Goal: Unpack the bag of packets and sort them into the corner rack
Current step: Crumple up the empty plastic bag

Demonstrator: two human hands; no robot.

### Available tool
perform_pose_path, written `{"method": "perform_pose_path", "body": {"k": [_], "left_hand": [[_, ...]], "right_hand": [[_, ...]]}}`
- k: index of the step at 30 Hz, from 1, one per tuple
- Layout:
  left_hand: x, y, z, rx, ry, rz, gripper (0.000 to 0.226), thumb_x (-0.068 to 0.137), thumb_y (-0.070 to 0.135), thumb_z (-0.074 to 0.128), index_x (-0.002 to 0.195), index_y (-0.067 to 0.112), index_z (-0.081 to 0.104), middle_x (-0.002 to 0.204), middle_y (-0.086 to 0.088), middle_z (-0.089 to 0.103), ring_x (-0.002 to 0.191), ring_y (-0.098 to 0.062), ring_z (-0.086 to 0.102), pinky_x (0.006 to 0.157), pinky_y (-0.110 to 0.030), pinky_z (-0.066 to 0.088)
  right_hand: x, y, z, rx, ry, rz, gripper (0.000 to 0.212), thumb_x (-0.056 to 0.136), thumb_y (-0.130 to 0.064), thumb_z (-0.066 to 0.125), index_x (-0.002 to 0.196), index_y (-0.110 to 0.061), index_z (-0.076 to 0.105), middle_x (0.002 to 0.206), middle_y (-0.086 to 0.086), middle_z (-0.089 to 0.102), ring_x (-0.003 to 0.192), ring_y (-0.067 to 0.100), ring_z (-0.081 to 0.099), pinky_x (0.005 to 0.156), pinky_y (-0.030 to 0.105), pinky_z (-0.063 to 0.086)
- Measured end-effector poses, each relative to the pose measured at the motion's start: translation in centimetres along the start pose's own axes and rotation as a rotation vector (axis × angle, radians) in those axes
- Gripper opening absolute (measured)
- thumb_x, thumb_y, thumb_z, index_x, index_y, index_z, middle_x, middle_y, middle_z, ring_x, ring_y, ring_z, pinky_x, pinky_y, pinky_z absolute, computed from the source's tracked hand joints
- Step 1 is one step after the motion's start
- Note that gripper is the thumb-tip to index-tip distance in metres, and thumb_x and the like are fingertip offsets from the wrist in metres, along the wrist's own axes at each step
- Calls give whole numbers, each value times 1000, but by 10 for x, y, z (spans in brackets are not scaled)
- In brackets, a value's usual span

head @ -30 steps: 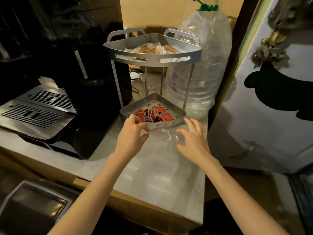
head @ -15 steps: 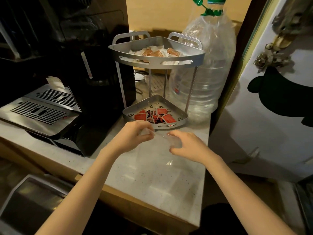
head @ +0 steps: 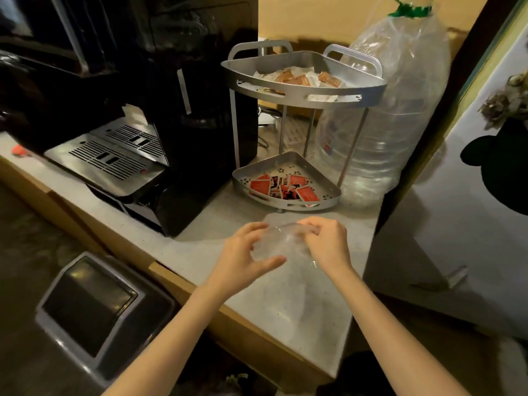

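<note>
**Person's body: two bare forearms, nothing worn**

Left hand (head: 243, 252) and right hand (head: 328, 247) both bare: no gloves, rings, watch or bands visible. Forearms bare from the wrists down to the bottom edge of the frame, no sleeve or cuff in view. Slim wrists, slender fingers (head: 258, 225). Nails too small to make out, lighting dim and warm. No marks or tattoos visible. Rest of the body is out of frame.
</note>
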State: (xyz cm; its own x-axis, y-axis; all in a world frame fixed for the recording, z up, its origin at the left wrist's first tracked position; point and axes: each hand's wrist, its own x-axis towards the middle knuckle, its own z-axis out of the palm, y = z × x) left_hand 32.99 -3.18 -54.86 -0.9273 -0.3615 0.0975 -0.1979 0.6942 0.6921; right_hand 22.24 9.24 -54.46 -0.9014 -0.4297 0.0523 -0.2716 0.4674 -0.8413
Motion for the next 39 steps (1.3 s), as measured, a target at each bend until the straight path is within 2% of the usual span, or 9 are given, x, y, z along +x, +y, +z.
{"method": "perform_pose_path", "body": {"k": [3, 9, 12, 16, 21, 24, 30, 35, 39], "left_hand": [[-22, -5, 15, 6, 71, 26, 69, 70, 50, 69, 130, 37, 36, 142, 13, 38, 126, 2, 27, 105, -19, 23], [-44, -25, 22, 47, 145, -38, 86, 67, 56, 69, 139, 34, 28, 152, 9, 26, 139, -5, 17, 117, -34, 18], [-52, -47, 14, 72, 296, -98, 66, 74, 38, 71, 133, 27, 44, 143, 5, 44, 133, -10, 37, 112, -34, 32], [-70, -80, -17, -56, 363, -217, 40, 78, 20, 69, 117, 20, 61, 120, 8, 57, 110, -4, 52, 92, -5, 35], [-100, -144, -76, -430, 305, -447, 32, 72, 23, 66, 103, 14, 67, 95, -2, 68, 85, -16, 64, 77, -33, 54], [-118, -185, -116, -487, 250, -487, 25, 72, 11, 68, 96, 19, 68, 82, -2, 71, 72, -18, 66, 69, -31, 55], [-145, -288, -170, -476, 220, -681, 33, 66, 9, 74, 97, 18, 63, 90, -11, 71, 82, -29, 68, 76, -44, 56], [-162, -371, -194, -499, 241, -840, 27, 72, 3, 71, 95, 15, 66, 85, -1, 70, 80, -16, 66, 65, -18, 52], [-176, -433, -206, -780, 146, -885, 32, 73, -9, 64, 98, 10, 66, 83, 1, 71, 80, -13, 67, 71, -18, 54]], "right_hand": [[-6, -8, 21, 159, 24, 126, 22, 86, 1, 52, 96, -7, 69, 86, 4, 65, 70, 4, 56, 51, -1, 40], [-16, -25, 69, 458, -37, 422, 25, 89, -4, 48, 107, -17, 61, 103, 2, 61, 84, 10, 56, 60, 19, 45], [-24, -34, 90, 523, -175, 471, 26, 90, -7, 47, 109, -23, 56, 106, 4, 61, 87, 15, 61, 62, 24, 50], [-30, -41, 121, 485, -529, 385, 31, 89, -14, 55, 117, -26, 54, 116, 6, 58, 101, 19, 62, 85, 33, 55], [-36, -66, 169, 393, -758, 281, 40, 87, -7, 47, 125, -19, 55, 112, -1, 58, 102, 16, 58, 100, 40, 47], [-42, -86, 212, 209, -828, 175, 49, 84, -8, 49, 129, -25, 52, 124, -2, 57, 113, 16, 54, 98, 37, 48], [-71, -110, 322, 129, -735, 123, 36, 83, -7, 61, 114, -25, 57, 106, -8, 62, 103, 8, 59, 74, 14, 47], [-81, -115, 405, 191, -499, 100, 42, 82, -1, 61, 116, -26, 55, 122, -11, 47, 117, 7, 45, 98, 24, 38], [-81, -97, 462, 92, -927, 209, 57, 85, -9, 57, 136, -26, 39, 130, -11, 42, 127, 8, 37, 102, 26, 34]]}}
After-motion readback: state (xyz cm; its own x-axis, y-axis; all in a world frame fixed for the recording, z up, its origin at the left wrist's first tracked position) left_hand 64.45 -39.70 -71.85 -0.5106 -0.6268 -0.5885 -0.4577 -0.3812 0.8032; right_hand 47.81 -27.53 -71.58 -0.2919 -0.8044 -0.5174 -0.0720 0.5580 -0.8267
